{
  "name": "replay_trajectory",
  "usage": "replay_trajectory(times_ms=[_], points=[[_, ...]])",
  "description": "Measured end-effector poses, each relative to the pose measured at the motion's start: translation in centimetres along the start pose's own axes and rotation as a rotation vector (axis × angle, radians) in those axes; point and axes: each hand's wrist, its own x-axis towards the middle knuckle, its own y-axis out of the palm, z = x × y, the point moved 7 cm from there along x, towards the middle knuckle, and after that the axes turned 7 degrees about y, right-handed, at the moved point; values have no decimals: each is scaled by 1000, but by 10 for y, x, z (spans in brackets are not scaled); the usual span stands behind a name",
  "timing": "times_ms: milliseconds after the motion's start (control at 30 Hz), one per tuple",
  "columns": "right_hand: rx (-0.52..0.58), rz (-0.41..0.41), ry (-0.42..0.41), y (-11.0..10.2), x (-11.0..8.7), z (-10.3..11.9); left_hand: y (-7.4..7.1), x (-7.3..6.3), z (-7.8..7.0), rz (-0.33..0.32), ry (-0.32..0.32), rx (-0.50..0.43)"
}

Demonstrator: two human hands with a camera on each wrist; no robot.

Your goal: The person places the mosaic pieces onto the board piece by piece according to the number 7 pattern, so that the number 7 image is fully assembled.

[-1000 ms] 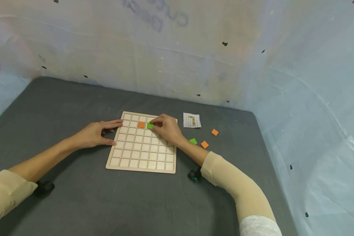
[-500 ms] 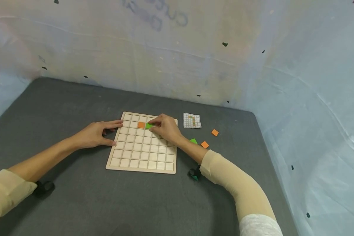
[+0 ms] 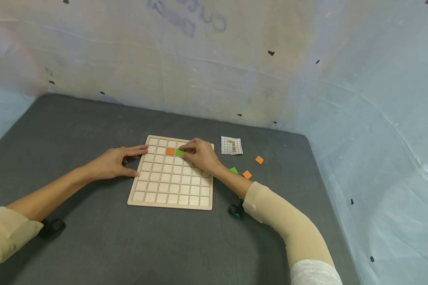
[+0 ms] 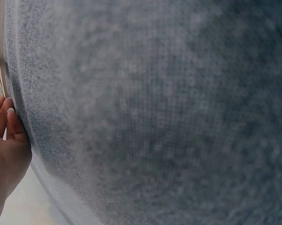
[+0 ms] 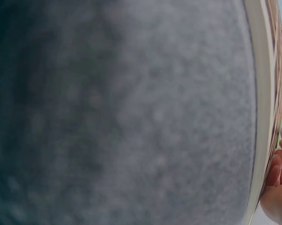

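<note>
Three loose square tiles lie on the dark grey worktop to the right of a pale grid board: a loose green tile, a nearer orange tile just beside it, and a farther orange tile set apart. The right forearm passes over the board's right edge and partly covers the loose green tile. A small card lies near the board's upper right corner. Pale sheeting rises behind the worktop and along its sides; a black object shows below each sleeve cuff, the right-hand black object bearing a green patch.

The card bears a printed grid with green and orange squares. Faint bluish lettering on the sheeting cannot be read with certainty.

On the board, a seated orange tile occupies the third cell of the second row from the top. The right hand pinches a green tile at the fourth cell; whether it lies flush cannot be told. The left hand, thumb and fingers spread wide, touches the board's left edge.
</note>
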Motion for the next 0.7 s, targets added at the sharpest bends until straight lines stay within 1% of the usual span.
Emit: replay_trajectory(times_ms=[100,267,367,600,700], points=[[35,2,9,-2,0,-1,-1,-1,-1,-5,2,-3],[151,6,69,-10,-3,-5,0,-4,-2,-4,3,7],[204,-3,90,-17,-5,-8,0,-5,-2,-4,10,10],[342,-3,97,-32,-11,-20,-3,-7,-1,-8,6,14],[377,-8,93,-40,-18,-27,-2,-7,-1,-3,5,14]])
